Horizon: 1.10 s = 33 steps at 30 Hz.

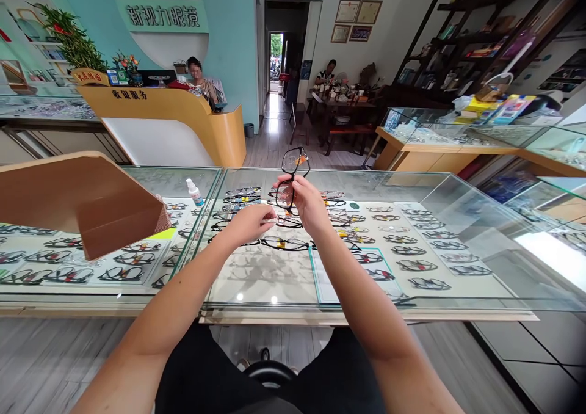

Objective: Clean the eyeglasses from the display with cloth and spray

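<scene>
My right hand is closed on a pair of black-framed glasses, holding them upright above the glass counter. An orange tag hangs on the frame. My left hand is beside it, fingers pinched together near the lower lens on something pale that I cannot make out. Under the glass lie several rows of spectacle frames.
A small white spray bottle stands on the counter to the left. A brown cardboard stand sits at the left edge. A person sits behind the yellow reception desk; another sits at a far table. A stool is below me.
</scene>
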### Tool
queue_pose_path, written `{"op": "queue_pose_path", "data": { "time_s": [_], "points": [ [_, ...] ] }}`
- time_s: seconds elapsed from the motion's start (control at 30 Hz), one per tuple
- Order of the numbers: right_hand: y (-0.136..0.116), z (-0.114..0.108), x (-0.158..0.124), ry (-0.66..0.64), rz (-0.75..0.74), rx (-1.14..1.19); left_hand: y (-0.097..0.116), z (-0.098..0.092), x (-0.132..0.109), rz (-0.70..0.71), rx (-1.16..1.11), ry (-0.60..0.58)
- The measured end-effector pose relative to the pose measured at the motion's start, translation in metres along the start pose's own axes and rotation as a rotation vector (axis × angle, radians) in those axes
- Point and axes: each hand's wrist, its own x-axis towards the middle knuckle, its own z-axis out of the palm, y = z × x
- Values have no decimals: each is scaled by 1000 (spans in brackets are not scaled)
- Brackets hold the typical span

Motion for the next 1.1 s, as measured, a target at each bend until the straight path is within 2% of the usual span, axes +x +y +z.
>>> {"op": "queue_pose_path", "data": {
  "time_s": [0.13, 0.23, 0.3, 0.37, 0.53, 0.8, 1.0, 1.1],
  "points": [
    [1, -1, 0, -5, -14, 11, 5, -6, 1, -79, -87, 107],
    [2, -3, 0, -3, -20, 11, 13, -16, 3, -151, -460, 195],
    [2, -3, 0, 6, -24, -6, 18, -21, 4, -172, -725, 178],
    [3, -3, 0, 19, -40, -32, 23, -24, 3, -179, -852, 128],
    [2, -1, -2, 38, -74, -88, 26, -22, 0, -203, -970, 90],
    [0, -5, -1, 110, -153, -110, 25, -27, 1, -269, -1093, 191],
    [1, -7, -2, 99, -153, -103, 24, -36, 2, -343, -1161, 306],
    [4, -7, -2, 73, -152, -82, 23, -36, 3, -344, -1165, 306]
  ]
}}
